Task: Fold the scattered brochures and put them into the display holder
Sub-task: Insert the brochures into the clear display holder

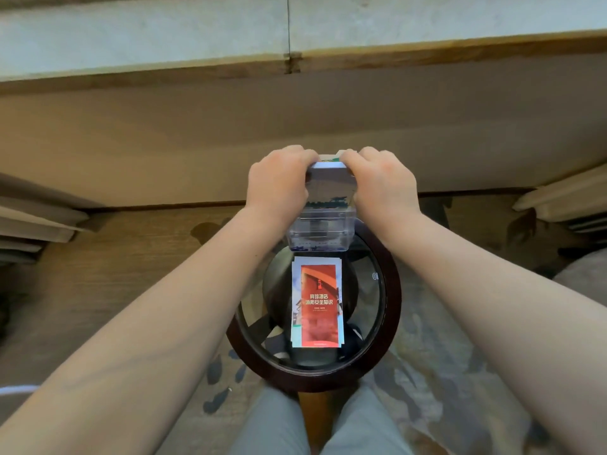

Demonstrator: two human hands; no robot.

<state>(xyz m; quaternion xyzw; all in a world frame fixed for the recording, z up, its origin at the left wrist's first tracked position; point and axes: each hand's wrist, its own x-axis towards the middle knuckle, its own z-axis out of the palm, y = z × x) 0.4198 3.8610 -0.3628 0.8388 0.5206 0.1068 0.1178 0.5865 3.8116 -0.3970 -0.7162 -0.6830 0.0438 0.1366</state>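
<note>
My left hand (279,183) and right hand (382,182) both grip the stack of folded brochures (330,178) standing in the clear plastic display holder (320,233) on the round glass-topped table (392,307).

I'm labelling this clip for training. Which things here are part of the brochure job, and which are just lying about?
Part of the job: left hand and right hand, both gripping the upright brochures; clear holder around their lower end; red brochures lying flat.
Just there: round table; patterned rug.

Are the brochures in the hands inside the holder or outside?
Partly inside: the brochures stand in the holder; left hand and right hand grip their tops.
</note>
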